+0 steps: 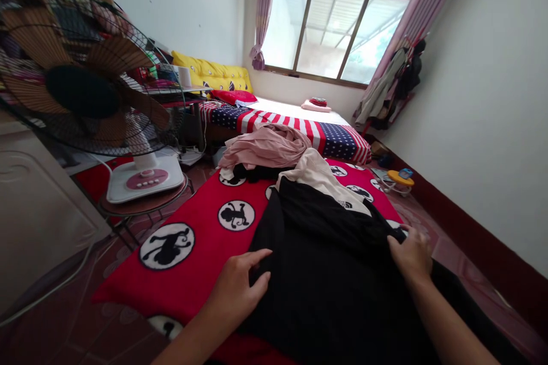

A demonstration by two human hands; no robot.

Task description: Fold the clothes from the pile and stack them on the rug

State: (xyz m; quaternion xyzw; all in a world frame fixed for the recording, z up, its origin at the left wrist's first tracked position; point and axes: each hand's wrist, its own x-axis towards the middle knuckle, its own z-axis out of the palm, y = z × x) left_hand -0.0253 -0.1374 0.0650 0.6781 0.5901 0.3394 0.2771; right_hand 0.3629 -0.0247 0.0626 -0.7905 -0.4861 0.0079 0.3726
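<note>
A black-and-cream top lies spread over a red blanket printed with figures in white circles. Its cream part, with a small dark logo, points away from me; the black body reaches toward me. At its left edge is my left hand, thumb and forefinger apart, beside the black cloth. My right hand has its fingers closed on the black cloth at the right side. Beyond the top sits a crumpled pink garment, with some black cloth under it.
To the left, a fan stands on a round stool. Behind is a bed with a flag-patterned cover and folded clothes. Clothes hang at the right wall, above a small yellow-topped stool.
</note>
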